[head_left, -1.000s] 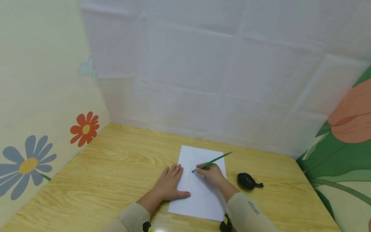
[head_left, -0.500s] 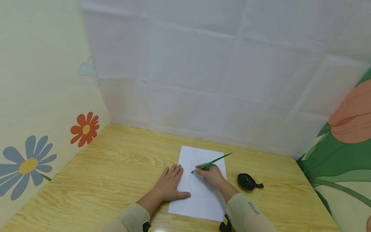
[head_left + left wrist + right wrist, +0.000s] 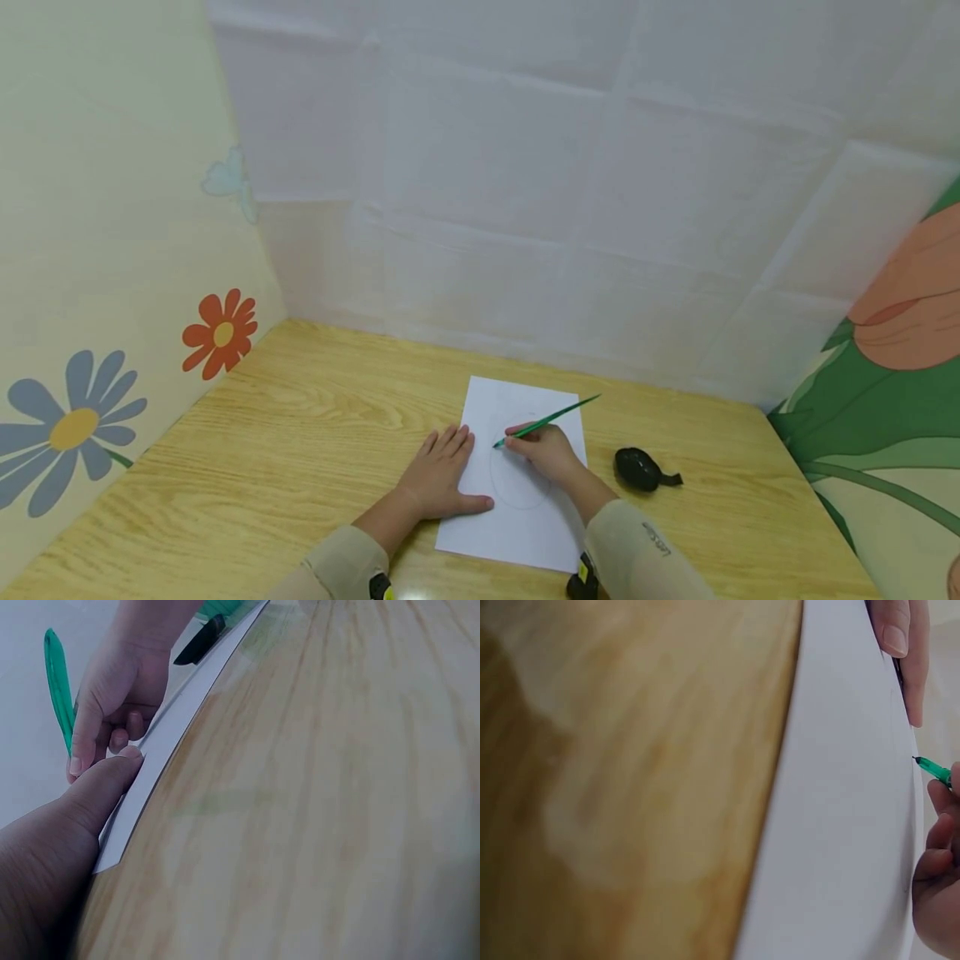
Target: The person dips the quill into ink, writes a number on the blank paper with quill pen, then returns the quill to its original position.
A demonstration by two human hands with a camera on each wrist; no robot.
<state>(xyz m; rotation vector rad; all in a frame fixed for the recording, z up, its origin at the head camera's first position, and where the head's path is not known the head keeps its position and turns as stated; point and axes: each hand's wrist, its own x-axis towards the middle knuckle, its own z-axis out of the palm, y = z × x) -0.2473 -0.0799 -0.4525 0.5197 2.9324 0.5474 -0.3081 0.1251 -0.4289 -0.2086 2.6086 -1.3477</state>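
Note:
A sheet of white paper (image 3: 510, 537) lies on the wooden table, with a thin rounded outline (image 3: 517, 507) drawn on it. My left hand (image 3: 438, 479) rests flat over the paper's left edge, fingers extended and thumb out to the side. In my right hand (image 3: 550, 454) a slim green pen (image 3: 555, 415), shaped like a blade of grass, is pinched between thumb and fingers. Its tip meets the left side of the outline. The right wrist view shows the pen's dark point (image 3: 915, 759) at the paper; the left wrist view has its leaf-like upper end (image 3: 57, 682).
A rounded black object (image 3: 637, 469) with a short flat tail lies on the table right of the paper. White sheeting (image 3: 480, 208) hangs behind the table (image 3: 322, 433). Flower-printed panels stand at the left (image 3: 112, 250) and right (image 3: 885, 417).
The pen tip has shifted slightly left and toward the person along the outline, the right hand moving with it. My left hand and the paper have stayed put.

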